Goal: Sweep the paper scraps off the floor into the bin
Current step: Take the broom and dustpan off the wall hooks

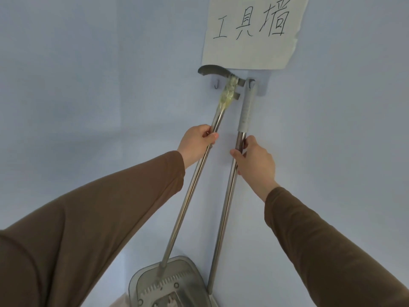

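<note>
Your left hand (198,140) grips the dustpan (170,282) pole; your right hand (254,161) grips the broom (228,196) pole. Both tools hang against the wall (88,85), the dustpan holding nothing visible.

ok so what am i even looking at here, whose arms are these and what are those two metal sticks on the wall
There is no machine here. The picture comes from a camera worn on a person's head, looking forward and down, so the two brown-sleeved arms are the wearer's own. They face a pale blue wall with a handwritten paper sign above a small hook rack. The left hand grips the metal pole of a long-handled dustpan, whose curved handle is taped near the top. The right hand grips the other pole, which has a grey grip; its lower end is out of view, so it may be the broom.
</note>
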